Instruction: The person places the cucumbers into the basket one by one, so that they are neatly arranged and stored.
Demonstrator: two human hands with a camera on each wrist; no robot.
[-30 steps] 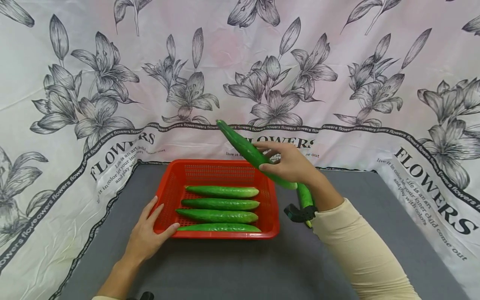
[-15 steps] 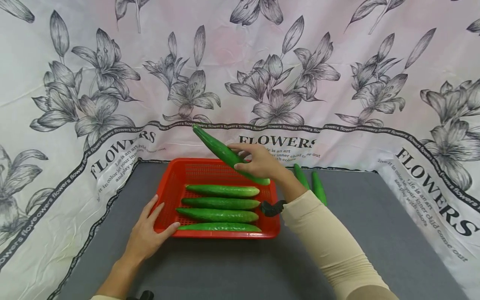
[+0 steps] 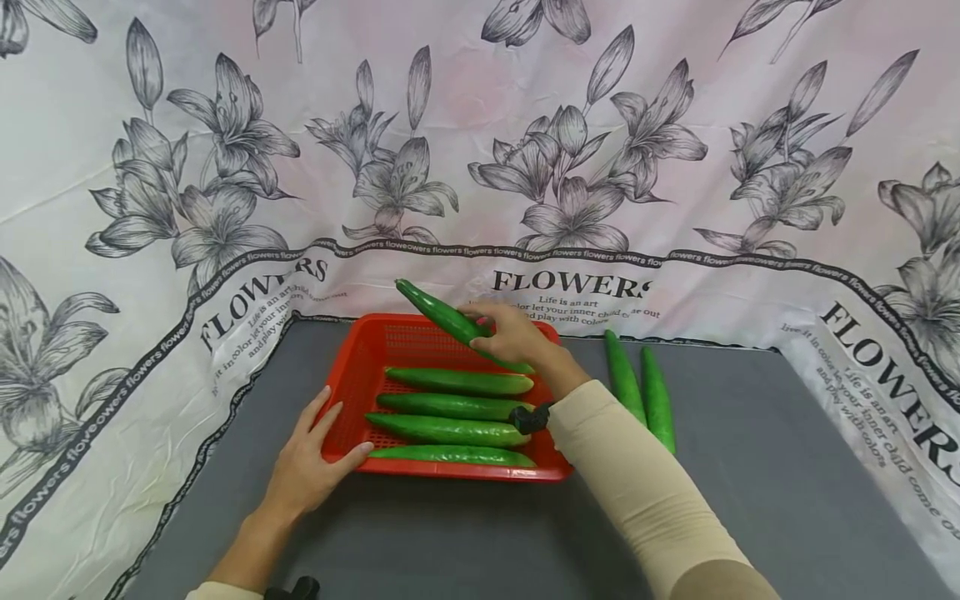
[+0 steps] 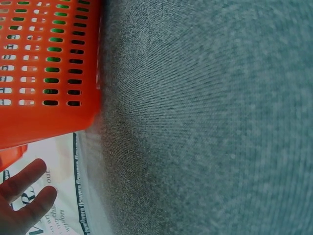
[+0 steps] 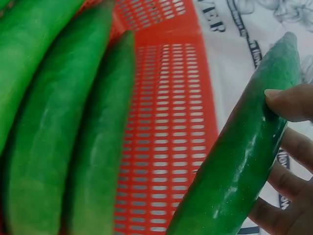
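A long green cucumber [image 3: 441,313] is gripped in my right hand [image 3: 513,337], tilted with its darker tip up to the left, over the back of the red plastic basket [image 3: 465,472]. In the right wrist view, my thumb presses one side of this cucumber [image 5: 234,176] and the fingers wrap the other. Several cucumbers lie side by side across the basket floor, among them the rearmost cucumber [image 3: 459,382]. My left hand [image 3: 307,467] rests at the basket's front left corner, thumb at the rim and fingers spread straight along the outer left side.
Right of the basket, two cucumbers lie on the grey table [image 3: 750,467]: one cucumber [image 3: 624,377] partly behind my right sleeve, another cucumber [image 3: 657,400] beside it. A flower-printed cloth [image 3: 570,208] hangs behind the table and covers its sides.
My right hand has carried the cucumber left from beside the basket to over it, then lowered it toward the back. The left hand has stayed at the basket corner. The head view has shifted slightly.
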